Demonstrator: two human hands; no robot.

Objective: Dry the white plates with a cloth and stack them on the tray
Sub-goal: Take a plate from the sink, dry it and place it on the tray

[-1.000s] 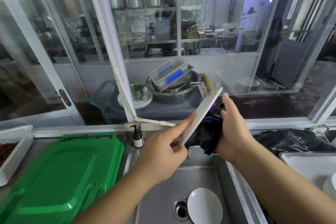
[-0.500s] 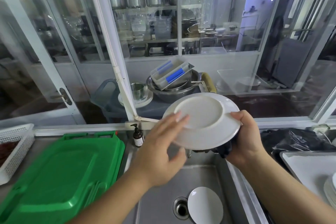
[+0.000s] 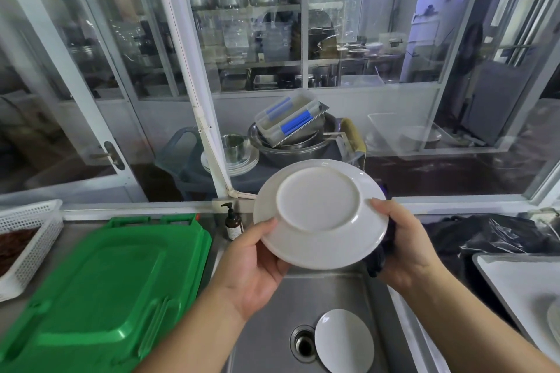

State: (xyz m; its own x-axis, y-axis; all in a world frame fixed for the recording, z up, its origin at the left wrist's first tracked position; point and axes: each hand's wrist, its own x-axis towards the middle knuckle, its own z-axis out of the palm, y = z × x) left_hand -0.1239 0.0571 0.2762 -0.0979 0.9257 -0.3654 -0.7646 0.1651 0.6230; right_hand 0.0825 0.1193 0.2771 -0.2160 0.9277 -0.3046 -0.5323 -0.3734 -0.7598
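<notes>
I hold a white plate (image 3: 319,212) over the sink, its underside facing me. My left hand (image 3: 251,263) grips its left rim, thumb on the underside. My right hand (image 3: 406,245) grips the right rim, thumb on top, with a dark cloth (image 3: 377,260) bunched behind the plate; most of the cloth is hidden. A second white plate (image 3: 344,339) lies in the sink (image 3: 272,327) beside the drain. The white tray (image 3: 521,285) sits at the right, with the edge of a plate stack (image 3: 554,318) at the frame's border.
A green plastic lid (image 3: 103,288) covers the counter on the left, beside a white basket (image 3: 27,239). A brown pump bottle (image 3: 233,221) stands behind the sink. A black plastic bag (image 3: 497,233) lies behind the tray. Windows close off the back.
The plate turned from edge-on to underside towards me and dropped slightly. My left hand shifted from the plate's face to its left rim.
</notes>
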